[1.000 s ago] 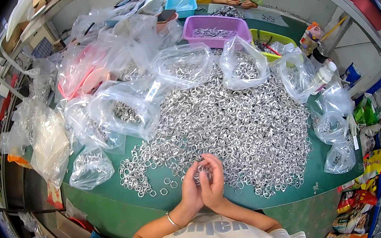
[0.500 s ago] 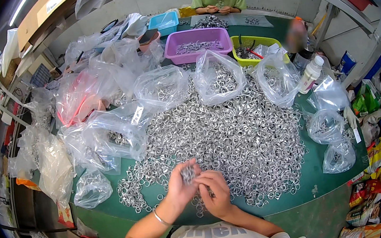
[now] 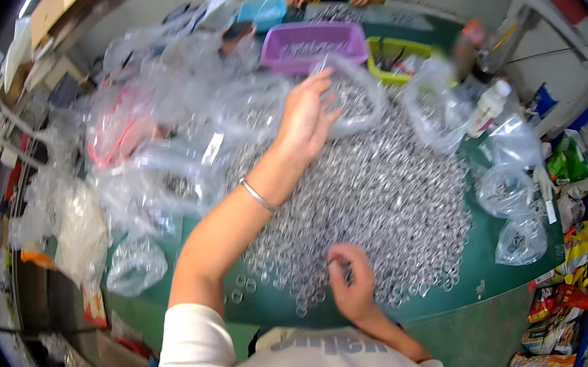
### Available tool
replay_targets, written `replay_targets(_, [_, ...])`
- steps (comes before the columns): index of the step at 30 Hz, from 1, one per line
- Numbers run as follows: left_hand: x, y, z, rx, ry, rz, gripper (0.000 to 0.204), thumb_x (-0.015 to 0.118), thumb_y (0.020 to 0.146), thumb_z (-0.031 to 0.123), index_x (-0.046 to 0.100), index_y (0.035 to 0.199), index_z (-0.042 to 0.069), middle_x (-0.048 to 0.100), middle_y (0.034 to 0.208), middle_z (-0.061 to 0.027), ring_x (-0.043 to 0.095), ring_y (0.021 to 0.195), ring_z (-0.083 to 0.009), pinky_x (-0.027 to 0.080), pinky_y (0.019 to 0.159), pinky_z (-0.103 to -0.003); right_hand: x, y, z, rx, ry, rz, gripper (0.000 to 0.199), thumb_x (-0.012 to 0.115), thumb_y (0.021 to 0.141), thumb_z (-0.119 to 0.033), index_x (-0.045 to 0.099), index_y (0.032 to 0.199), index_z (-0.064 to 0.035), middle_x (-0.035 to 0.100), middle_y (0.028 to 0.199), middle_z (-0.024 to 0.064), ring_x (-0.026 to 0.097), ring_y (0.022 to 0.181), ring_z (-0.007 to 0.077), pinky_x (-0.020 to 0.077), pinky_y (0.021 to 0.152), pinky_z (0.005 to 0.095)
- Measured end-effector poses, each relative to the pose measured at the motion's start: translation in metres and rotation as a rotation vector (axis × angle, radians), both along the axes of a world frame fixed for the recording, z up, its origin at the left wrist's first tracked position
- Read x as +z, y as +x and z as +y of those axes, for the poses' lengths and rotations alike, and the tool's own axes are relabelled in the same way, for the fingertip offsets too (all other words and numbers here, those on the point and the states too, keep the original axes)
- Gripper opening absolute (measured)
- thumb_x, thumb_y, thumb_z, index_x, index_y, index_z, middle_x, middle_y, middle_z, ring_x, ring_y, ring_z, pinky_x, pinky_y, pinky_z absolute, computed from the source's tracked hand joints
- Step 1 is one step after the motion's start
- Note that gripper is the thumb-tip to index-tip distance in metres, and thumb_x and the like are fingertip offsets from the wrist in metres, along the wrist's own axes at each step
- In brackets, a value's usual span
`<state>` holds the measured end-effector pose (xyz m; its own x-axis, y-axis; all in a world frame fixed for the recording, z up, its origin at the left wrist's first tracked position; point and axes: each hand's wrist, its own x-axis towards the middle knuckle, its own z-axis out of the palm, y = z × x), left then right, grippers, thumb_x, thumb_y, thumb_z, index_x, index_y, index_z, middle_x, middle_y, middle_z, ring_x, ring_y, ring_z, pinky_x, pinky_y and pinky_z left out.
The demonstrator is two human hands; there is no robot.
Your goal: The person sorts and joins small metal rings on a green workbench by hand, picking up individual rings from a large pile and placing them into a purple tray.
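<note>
Newly parted, left hand point(image 3: 306, 121) and right hand point(image 3: 353, 279) were seen over a heap of silver-coloured metal rings point(image 3: 392, 204).
Brought together moments earlier, they had been drawn apart: the left, fingers loosely spread, was extended beside an open clear plastic bag point(image 3: 359, 127) of rings, no ring made out in its grasp; work had been split between bag and heap. The right was half-curled at the heap's near side, its contents, if any, obscured by blur.

Brightly, evenly lit; motion-blurred over rings point(image 3: 405, 192) beyond the right grip point(image 3: 353, 279); shiny on plastic bags point(image 3: 135, 267) to its left; bent toward black edges.
</note>
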<state>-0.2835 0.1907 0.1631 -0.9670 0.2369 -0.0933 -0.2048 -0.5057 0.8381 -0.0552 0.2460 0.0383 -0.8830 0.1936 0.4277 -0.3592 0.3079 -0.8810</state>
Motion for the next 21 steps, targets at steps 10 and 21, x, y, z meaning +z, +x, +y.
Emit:
replay_targets(10, [-0.110,0.189,-0.219,0.327,-0.883,0.346,0.027,0.054,0.089,0.003,0.057,0.116,-0.001,0.053,0.124,-0.0118,0.053,0.113,-0.0223,0.043,0.094,-0.033,-0.007,0.012,0.003,0.286,0.317,-0.182,0.046,0.072,0.074,-0.011,0.055,0.116,-0.0027,0.056,0.109,0.0130,0.054,0.098,0.0282,0.0429,0.085,0.0381])
replay_targets(21, [-0.192,0.250,-0.237,0.464,-1.693,0.211,0.074,0.065,0.083,0.024,0.027,0.141,-0.002,0.017,0.146,-0.0312,0.016,0.134,-0.0509,0.019,0.109,-0.055,-0.035,0.015,-0.063,0.580,1.045,-0.122,0.060,0.069,0.077,-0.037,0.051,0.129,-0.0143,0.038,0.141,0.0097,0.026,0.135,0.0365,0.0253,0.103,0.0577])
